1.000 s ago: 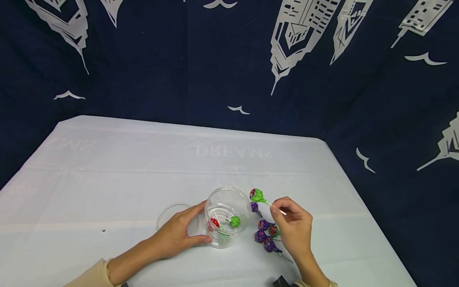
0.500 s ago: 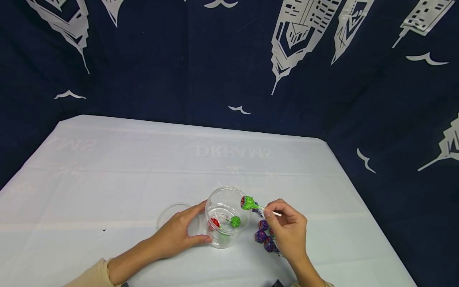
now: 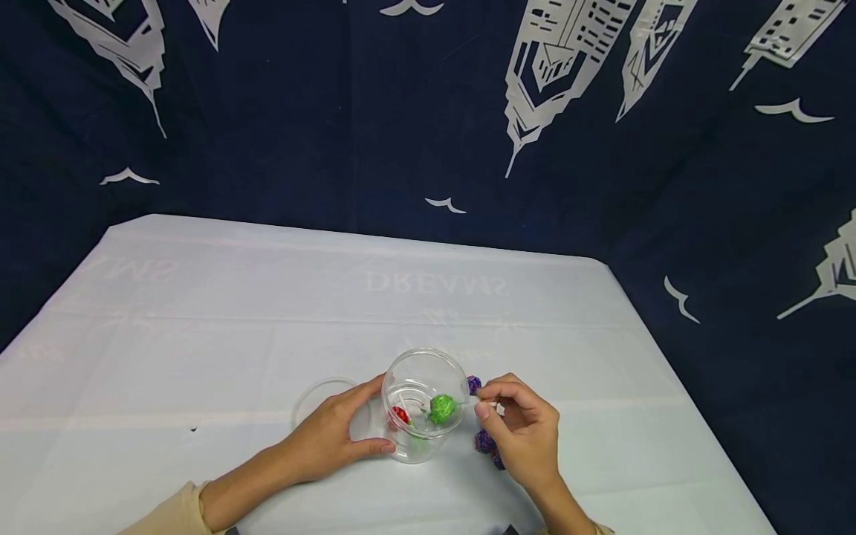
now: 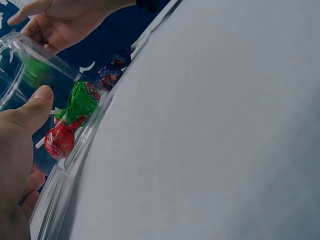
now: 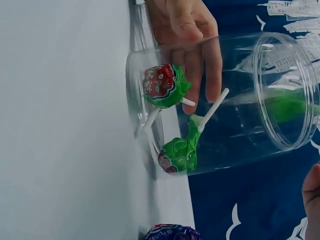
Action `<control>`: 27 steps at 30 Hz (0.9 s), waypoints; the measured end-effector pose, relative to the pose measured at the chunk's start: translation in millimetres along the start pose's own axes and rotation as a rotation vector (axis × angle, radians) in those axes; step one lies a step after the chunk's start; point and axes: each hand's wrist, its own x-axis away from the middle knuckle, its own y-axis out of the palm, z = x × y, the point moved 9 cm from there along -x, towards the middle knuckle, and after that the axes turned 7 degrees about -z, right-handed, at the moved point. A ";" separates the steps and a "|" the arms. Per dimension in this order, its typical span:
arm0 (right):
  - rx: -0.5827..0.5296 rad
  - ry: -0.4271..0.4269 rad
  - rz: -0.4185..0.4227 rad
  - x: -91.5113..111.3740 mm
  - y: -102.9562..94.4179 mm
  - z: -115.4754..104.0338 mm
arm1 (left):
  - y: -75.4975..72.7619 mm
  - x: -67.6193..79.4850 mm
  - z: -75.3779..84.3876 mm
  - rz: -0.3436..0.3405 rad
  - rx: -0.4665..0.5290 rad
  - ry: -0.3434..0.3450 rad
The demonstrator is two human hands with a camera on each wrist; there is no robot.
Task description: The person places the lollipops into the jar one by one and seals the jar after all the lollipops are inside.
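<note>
My left hand [image 3: 341,431] grips the side of a clear round jar [image 3: 424,360] standing on the table, thumb toward me. My right hand [image 3: 524,427] pinches the white stick of a green-wrapped lollipop [image 3: 443,409], thumb against fingers. Its head overlaps the jar's mouth and appears as a green blur there in both wrist views. At the jar's bottom lie a red lollipop [image 4: 60,142] and green ones [image 5: 180,155]. Purple-wrapped lollipops [image 3: 484,441] lie right of the jar, partly hidden by my right hand.
A clear round lid [image 3: 328,382] lies left of the jar, partly behind my left hand. The white-covered table [image 3: 234,349] reaches back to a dark blue cloth [image 3: 287,126] with white building and bird prints. A small dark speck [image 3: 193,429] shows at the left.
My right hand has moved left, bringing the green lollipop from beside the jar to its mouth. My left hand and the jar have stayed put.
</note>
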 end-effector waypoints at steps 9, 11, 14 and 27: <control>0.106 -0.034 0.156 1.4 -30.8 -4.1 | 0.8 -0.3 -0.9 -0.013 0.006 -0.013; 0.123 -0.019 0.167 1.4 -34.6 -2.6 | 0.5 -0.2 -1.0 -0.012 0.006 -0.015; 0.143 0.001 0.180 2.5 -39.4 1.1 | -0.6 0.5 -1.1 -0.010 -0.002 -0.019; 0.195 0.141 0.199 6.6 -62.2 11.1 | -0.1 -0.3 -0.2 -0.007 0.011 0.002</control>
